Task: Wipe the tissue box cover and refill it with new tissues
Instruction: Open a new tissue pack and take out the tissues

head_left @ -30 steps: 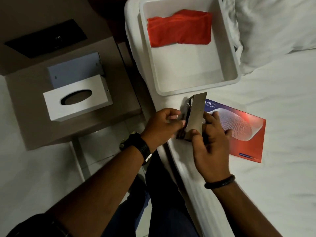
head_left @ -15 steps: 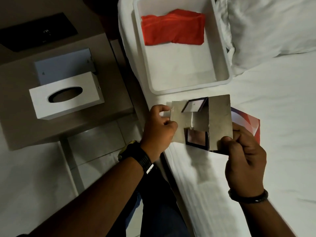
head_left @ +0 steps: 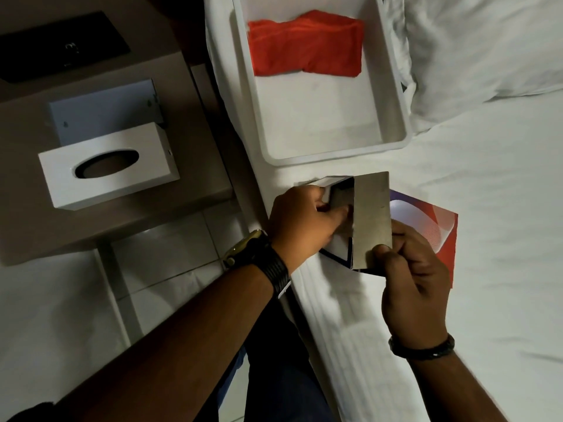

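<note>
A red, white and purple cardboard tissue box lies on the bed's edge with its end flaps pulled open. My right hand pinches the wide grey end flap from below. My left hand has its fingers inside the box's open end, gripping an inner flap; what is inside stays hidden. The white tissue box cover with an oval slot sits empty on the brown bedside table, its flat white base plate lying behind it. A folded red cloth rests in a white tray on the bed.
A white pillow lies right of the tray. A black panel sits at the table's back left. Pale floor tiles show between table and bed. My dark-trousered leg is against the mattress edge.
The box's end flaps went from folded shut to spread wide. My left fingers have now moved into the open end, while my right hand keeps holding the wide flap.
</note>
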`<state>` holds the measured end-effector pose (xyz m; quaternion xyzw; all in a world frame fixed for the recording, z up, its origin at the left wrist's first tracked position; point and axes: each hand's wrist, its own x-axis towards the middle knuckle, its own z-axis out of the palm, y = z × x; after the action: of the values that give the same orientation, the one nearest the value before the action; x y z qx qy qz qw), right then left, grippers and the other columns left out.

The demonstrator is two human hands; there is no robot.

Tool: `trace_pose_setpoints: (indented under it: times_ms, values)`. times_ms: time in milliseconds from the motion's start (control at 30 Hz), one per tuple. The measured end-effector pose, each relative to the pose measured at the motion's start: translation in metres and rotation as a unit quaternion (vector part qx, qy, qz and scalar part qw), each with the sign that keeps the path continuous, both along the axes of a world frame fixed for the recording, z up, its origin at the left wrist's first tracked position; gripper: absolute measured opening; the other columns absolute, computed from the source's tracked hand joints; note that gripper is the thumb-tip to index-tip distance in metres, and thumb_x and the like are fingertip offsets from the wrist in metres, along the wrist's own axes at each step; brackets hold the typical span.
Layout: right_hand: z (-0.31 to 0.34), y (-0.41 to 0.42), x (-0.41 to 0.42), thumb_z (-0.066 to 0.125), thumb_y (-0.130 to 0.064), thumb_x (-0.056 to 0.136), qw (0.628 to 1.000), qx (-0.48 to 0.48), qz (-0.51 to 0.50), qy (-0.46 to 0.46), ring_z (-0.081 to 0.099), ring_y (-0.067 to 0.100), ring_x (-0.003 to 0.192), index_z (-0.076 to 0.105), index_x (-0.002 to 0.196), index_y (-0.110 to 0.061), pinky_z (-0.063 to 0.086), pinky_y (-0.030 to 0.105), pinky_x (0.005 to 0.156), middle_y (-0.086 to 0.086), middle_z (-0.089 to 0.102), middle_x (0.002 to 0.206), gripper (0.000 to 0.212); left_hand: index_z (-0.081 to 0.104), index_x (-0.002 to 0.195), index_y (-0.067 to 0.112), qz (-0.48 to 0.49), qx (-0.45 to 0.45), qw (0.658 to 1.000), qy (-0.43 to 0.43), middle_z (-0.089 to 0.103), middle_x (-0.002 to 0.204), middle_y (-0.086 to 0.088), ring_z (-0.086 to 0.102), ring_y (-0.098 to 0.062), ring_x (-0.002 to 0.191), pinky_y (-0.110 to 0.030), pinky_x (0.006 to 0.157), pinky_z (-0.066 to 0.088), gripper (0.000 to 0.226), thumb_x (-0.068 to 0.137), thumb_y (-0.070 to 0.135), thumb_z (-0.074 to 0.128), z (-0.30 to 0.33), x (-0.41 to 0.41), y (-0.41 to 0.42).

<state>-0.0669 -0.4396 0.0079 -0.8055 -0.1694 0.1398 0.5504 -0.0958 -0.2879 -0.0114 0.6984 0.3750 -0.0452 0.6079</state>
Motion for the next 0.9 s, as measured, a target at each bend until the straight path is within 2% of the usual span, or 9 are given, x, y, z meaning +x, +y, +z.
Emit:
trace_pose_setpoints:
  times_ms: [67,167,333,433,500,600,733,800,900]
  values:
    - [-0.001,0.003,-0.002,0.049,-0.014,0.078,1.000,-0.003,0.016,-0.017,0.064,0.014,0.086,0.063,0.067,-0.019,0.050,0.040,0.071,-0.016,0.070,0.093,0.019,0.055,0.070,0.001,0.001,-0.018,1.000,0.008,0.068,0.072,-0.022,0.064,-0.038,0.059,-0.051,0.064,0.057,0.025,0.082,0.020,0.065,-0.002,0.002,-0.004]
    - [-0.004,0.004,-0.004,0.047,-0.012,0.078,0.999,-0.004,0.019,-0.042,0.064,0.012,0.093,0.066,0.069,-0.017,0.050,0.033,0.075,-0.018,0.070,0.100,0.022,0.071,0.089,0.005,-0.006,-0.101,0.994,0.034,0.073,0.085,-0.018,0.066,-0.036,0.066,-0.042,0.066,0.058,0.027,0.081,0.031,0.068,-0.006,0.002,-0.008]
    - [-0.006,0.007,-0.003,0.047,-0.011,0.078,0.998,0.000,0.014,-0.065,0.063,0.009,0.101,0.065,0.072,-0.017,0.050,0.044,0.085,-0.024,0.067,0.107,0.020,0.075,0.088,0.013,0.018,-0.186,0.979,0.083,0.075,0.085,-0.008,0.071,-0.024,0.080,-0.042,0.082,0.059,0.024,0.077,0.034,0.074,-0.012,0.003,-0.008]
    - [-0.007,0.007,-0.002,0.047,-0.009,0.077,0.996,-0.004,0.022,-0.082,0.063,0.008,0.101,0.063,0.067,-0.009,0.049,0.045,0.087,-0.027,0.065,0.109,0.019,0.069,0.074,0.015,0.027,-0.226,0.968,0.109,0.068,0.061,0.002,0.066,-0.011,0.055,-0.038,0.067,0.062,0.013,0.078,0.026,0.073,-0.013,0.007,-0.007]
    - [-0.008,0.008,-0.002,0.048,-0.009,0.077,0.996,-0.009,0.022,-0.084,0.062,0.008,0.102,0.062,0.065,-0.005,0.049,0.041,0.087,-0.024,0.065,0.110,0.019,0.067,0.078,0.014,0.031,-0.270,0.954,0.125,0.067,0.064,-0.001,0.063,-0.008,0.047,-0.027,0.051,0.058,0.005,0.082,0.016,0.069,-0.011,0.013,-0.004]
    - [-0.009,0.012,0.000,0.048,-0.009,0.079,0.996,-0.002,0.019,-0.087,0.060,0.000,0.102,0.062,0.068,-0.015,0.045,0.018,0.084,-0.015,0.066,0.111,0.019,0.068,0.098,0.006,0.023,-0.306,0.939,0.156,0.071,0.083,-0.011,0.068,-0.017,0.059,-0.031,0.056,0.059,0.014,0.086,0.010,0.062,-0.011,0.020,-0.004]
    - [-0.014,0.012,0.001,0.048,-0.012,0.078,0.994,-0.047,0.027,-0.096,0.061,0.001,0.101,0.060,0.061,-0.001,0.046,0.018,0.079,-0.008,0.066,0.110,0.023,0.069,0.107,0.006,0.037,-0.337,0.928,0.156,0.070,0.085,-0.014,0.065,-0.022,0.062,-0.031,0.049,0.057,0.022,0.085,0.007,0.065,-0.019,0.018,-0.005]
    - [-0.016,0.007,-0.001,0.048,-0.014,0.077,0.993,-0.066,0.031,-0.095,0.062,0.004,0.107,0.059,0.059,0.003,0.048,0.026,0.085,-0.020,0.063,0.112,0.027,0.070,0.103,0.008,0.041,-0.334,0.929,0.157,0.073,0.088,-0.012,0.067,-0.020,0.064,-0.032,0.052,0.059,0.022,0.081,0.006,0.071,-0.025,0.015,-0.007]
    - [-0.019,-0.006,-0.008,0.048,-0.014,0.076,0.994,-0.072,0.029,-0.080,0.057,0.018,0.123,0.058,0.057,-0.008,0.043,0.059,0.099,-0.016,0.063,0.119,0.022,0.068,0.100,0.006,0.022,-0.322,0.932,0.166,0.070,0.087,-0.009,0.066,-0.018,0.070,-0.028,0.058,0.057,0.021,0.079,0.002,0.069,-0.030,0.015,-0.014]
